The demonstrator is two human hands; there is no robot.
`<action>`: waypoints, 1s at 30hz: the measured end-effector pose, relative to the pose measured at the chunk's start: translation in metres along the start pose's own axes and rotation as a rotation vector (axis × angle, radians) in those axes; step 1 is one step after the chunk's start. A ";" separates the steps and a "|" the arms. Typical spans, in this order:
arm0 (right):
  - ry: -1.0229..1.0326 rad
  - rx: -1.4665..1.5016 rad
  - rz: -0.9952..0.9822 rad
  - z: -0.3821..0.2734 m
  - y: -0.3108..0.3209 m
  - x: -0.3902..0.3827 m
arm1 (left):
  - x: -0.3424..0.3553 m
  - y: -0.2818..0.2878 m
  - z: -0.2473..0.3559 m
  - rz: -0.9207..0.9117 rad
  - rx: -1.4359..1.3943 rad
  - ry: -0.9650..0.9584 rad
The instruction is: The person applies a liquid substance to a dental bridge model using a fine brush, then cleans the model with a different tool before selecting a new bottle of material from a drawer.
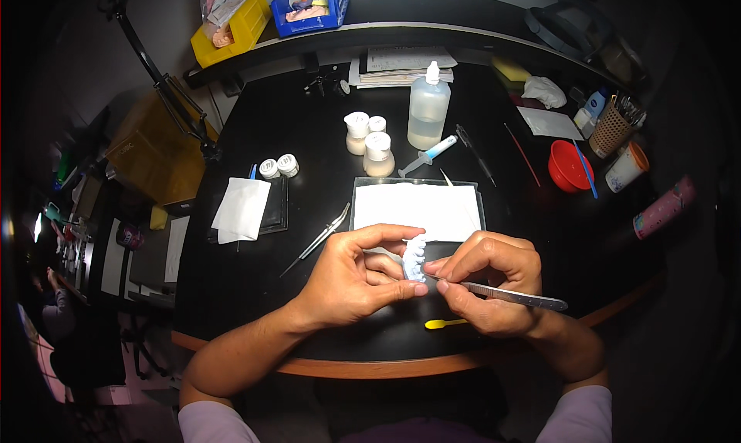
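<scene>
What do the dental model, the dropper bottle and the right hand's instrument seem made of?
Dental model: probably plaster; matte, pale, opaque surface.
Dropper bottle: likely plastic; smooth, translucent wall shows the liquid.
Instrument: likely metal, by its grey sheen.

Black table [243, 292] with bottle [428, 113], red bowl [564, 169]

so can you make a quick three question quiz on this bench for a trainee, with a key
1. What do the left hand and the right hand each hold?
2. True or false: the syringe lies left of the red bowl.
3. The bin beside the blue bin is: A red, B yellow, C green?

Key
1. Left: a teeth model; right: a slim metal tool.
2. True.
3. B, the yellow bin.
</scene>
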State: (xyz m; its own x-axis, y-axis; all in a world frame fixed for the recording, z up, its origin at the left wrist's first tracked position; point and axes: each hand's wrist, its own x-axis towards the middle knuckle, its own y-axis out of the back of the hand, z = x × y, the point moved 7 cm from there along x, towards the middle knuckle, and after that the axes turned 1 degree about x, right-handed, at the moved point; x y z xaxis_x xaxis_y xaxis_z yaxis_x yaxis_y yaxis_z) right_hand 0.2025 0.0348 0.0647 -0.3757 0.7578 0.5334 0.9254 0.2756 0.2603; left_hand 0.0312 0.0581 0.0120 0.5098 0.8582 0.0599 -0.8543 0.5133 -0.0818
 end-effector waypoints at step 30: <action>0.131 -0.130 -0.063 -0.006 -0.005 0.000 | -0.001 0.000 0.004 0.039 0.111 0.003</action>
State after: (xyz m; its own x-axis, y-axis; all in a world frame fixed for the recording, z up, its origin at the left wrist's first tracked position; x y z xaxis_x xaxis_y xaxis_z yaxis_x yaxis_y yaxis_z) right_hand 0.1975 0.0296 0.0683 -0.4439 0.6555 0.6109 0.8887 0.2348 0.3938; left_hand 0.0298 0.0572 0.0156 0.4758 0.8777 0.0563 -0.8795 0.4751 0.0270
